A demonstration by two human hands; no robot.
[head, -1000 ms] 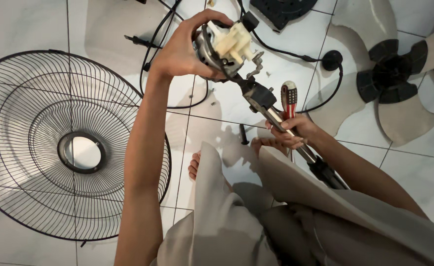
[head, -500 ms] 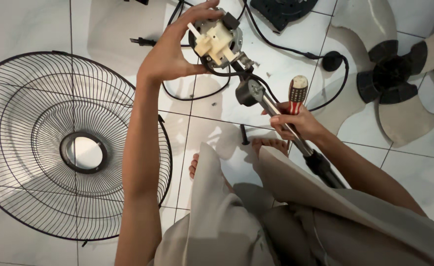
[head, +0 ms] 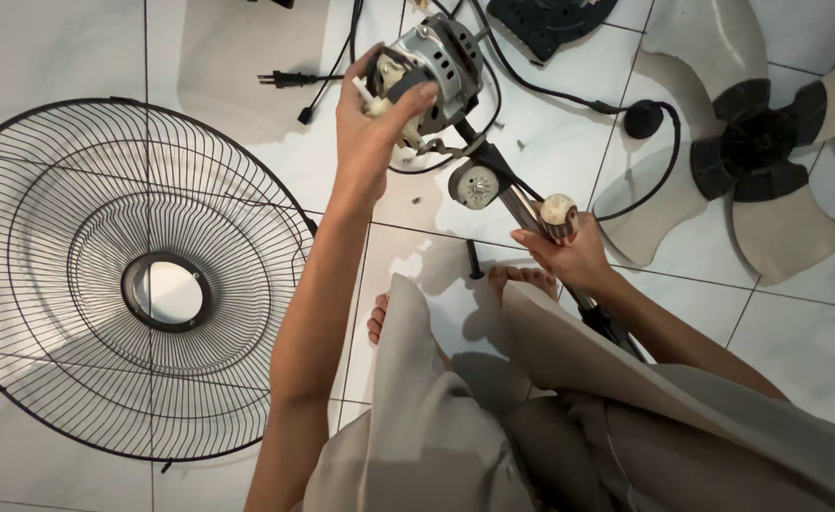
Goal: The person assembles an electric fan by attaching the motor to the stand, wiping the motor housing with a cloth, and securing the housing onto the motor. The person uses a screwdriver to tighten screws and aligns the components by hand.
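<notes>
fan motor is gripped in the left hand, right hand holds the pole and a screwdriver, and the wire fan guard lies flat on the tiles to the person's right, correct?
Not quite: the head view shows the wire fan guard on the person's left. The rest holds: left hand grips the fan motor, right hand holds the pole and screwdriver.

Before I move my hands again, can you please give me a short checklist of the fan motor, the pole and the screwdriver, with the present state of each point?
1. Left hand grips the fan motor: ok, fingers wrap its near end.
2. Right hand holds the metal pole: ok, closed around it.
3. Screwdriver secure: ok, held in the same right hand, handle end up; its tip is hidden.
4. Black cord free of the motor: cannot tell, it loops close behind.
5. Loose black screw on the tile: ok, lying apart, near the toes.
6. Wire grille out of the way: ok, flat on the floor beside the left arm.
</notes>
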